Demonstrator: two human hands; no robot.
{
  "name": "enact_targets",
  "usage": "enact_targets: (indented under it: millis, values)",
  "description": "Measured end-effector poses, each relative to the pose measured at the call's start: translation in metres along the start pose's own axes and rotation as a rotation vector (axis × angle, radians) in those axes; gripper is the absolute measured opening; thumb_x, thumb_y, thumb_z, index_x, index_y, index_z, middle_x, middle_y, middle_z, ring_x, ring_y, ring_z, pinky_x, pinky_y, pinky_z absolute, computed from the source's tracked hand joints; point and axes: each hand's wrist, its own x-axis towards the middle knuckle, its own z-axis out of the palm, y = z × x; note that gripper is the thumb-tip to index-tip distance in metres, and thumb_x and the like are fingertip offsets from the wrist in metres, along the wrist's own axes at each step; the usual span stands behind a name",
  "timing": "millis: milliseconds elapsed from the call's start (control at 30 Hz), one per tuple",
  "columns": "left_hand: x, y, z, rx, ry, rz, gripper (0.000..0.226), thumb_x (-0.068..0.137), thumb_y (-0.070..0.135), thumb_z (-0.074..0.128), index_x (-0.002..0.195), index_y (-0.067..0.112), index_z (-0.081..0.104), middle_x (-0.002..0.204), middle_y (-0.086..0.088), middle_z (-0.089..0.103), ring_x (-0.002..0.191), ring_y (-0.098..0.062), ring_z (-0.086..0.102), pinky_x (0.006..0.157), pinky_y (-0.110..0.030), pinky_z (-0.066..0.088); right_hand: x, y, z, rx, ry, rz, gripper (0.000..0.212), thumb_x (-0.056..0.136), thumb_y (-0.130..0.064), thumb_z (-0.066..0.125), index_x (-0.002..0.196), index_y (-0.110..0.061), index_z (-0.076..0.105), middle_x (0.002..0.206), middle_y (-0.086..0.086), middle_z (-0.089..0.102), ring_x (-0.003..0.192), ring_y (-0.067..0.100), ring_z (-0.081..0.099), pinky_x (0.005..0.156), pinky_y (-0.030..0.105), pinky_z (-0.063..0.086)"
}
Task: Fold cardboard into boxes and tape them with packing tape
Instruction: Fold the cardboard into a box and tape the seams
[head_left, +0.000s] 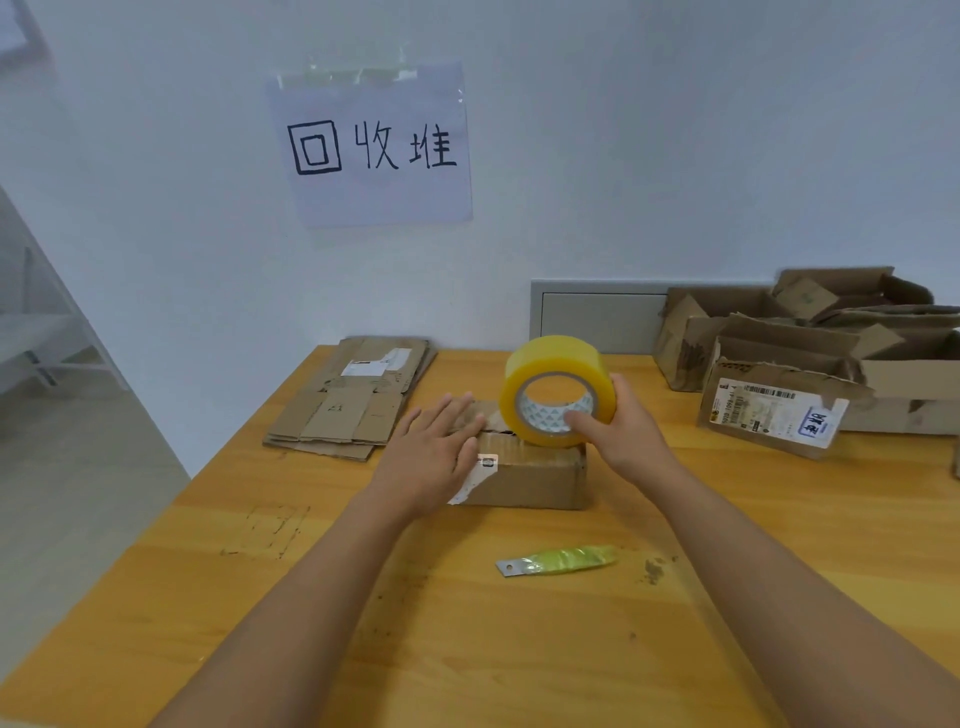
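Note:
A small folded cardboard box (535, 478) sits in the middle of the wooden table (519, 649). My left hand (434, 452) lies flat on the box's top left, fingers straight, pressing the flaps down. My right hand (626, 431) grips a large roll of yellow packing tape (556, 387), thumb inside the core, and holds it upright on the box's top right edge. A utility knife (558, 561) with a green handle and bare blade lies on the table in front of the box.
A stack of flattened cardboard (353, 400) lies at the back left of the table. Several opened, torn boxes (810, 353) crowd the back right. A paper sign (374, 145) hangs on the wall. The table's left edge drops to the floor.

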Motion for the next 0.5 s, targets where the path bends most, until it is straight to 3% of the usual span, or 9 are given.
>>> enact_targets:
  millis: [67, 200, 367, 500]
  values:
    - [0.001, 0.008, -0.002, 0.044, 0.028, 0.026, 0.083, 0.087, 0.050, -0.015, 0.156, 0.026, 0.025, 0.166, 0.007, 0.008, 0.153, -0.011, 0.001, 0.121, -0.032, -0.001, -0.001, 0.000, 0.000, -0.012, 0.010, 0.003, 0.038, 0.089, -0.026, 0.072, 0.119, -0.023, 0.049, 0.105, 0.000, 0.064, 0.096, 0.018, 0.063, 0.086, 0.049, 0.055]
    - [-0.003, 0.019, 0.001, -0.091, -0.049, -0.017, 0.057, 0.107, 0.043, 0.009, 0.159, 0.018, 0.007, 0.166, 0.000, 0.008, 0.153, -0.011, 0.002, 0.122, -0.027, -0.001, -0.003, 0.002, 0.000, -0.012, 0.022, -0.001, 0.039, 0.089, -0.025, 0.072, 0.121, -0.022, 0.048, 0.104, -0.004, 0.063, 0.095, 0.014, 0.062, 0.085, 0.047, 0.055]
    - [-0.004, 0.033, 0.005, -0.026, -0.080, -0.032, 0.078, 0.098, 0.065, 0.009, 0.158, 0.017, -0.001, 0.166, -0.002, -0.007, 0.152, -0.014, -0.013, 0.123, -0.033, -0.008, -0.002, 0.001, 0.002, -0.054, 0.034, -0.014, 0.038, 0.089, -0.026, 0.071, 0.120, -0.024, 0.048, 0.103, -0.005, 0.063, 0.095, 0.016, 0.062, 0.084, 0.045, 0.055]
    - [-0.004, 0.036, 0.006, -0.016, -0.087, -0.045, 0.087, 0.094, 0.073, 0.015, 0.159, 0.016, 0.002, 0.167, -0.001, 0.000, 0.153, -0.013, -0.004, 0.120, -0.030, -0.007, -0.003, -0.002, 0.004, -0.076, 0.040, -0.013, 0.039, 0.089, -0.025, 0.070, 0.120, -0.023, 0.047, 0.100, -0.006, 0.062, 0.095, 0.018, 0.061, 0.082, 0.043, 0.055]
